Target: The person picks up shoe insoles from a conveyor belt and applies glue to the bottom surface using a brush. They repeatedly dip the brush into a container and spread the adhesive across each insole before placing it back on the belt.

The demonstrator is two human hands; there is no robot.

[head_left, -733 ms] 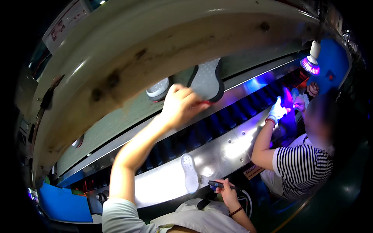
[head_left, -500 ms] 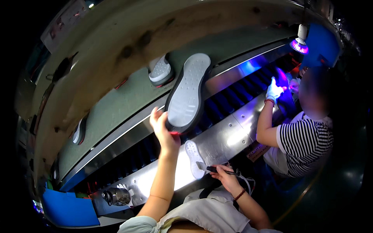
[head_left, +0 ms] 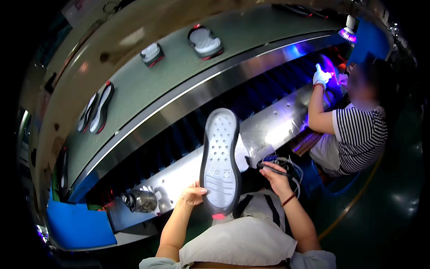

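My left hand [head_left: 193, 196] holds a long shoe sole [head_left: 220, 159] by its lower left edge. The sole is grey with a black rim and stands tilted over my lap, tread side facing me. My right hand [head_left: 276, 176] is closed around a thin dark pen-like tool [head_left: 270, 168] just right of the sole. A white sole [head_left: 242, 153] lies on the shiny metal ledge [head_left: 277, 125] behind the held one.
A grey conveyor belt [head_left: 148, 85] carries several soles, among them one with red trim [head_left: 204, 41] and a pair [head_left: 96, 113] at the left. A seated person in a striped shirt [head_left: 359, 134] works at the right under a purple lamp [head_left: 346, 31]. A metal cup [head_left: 141, 201] and blue bin [head_left: 77, 224] sit lower left.
My left hand took the grey sole off the belt and brought it down toward my lap. My right hand stayed low with the tool.
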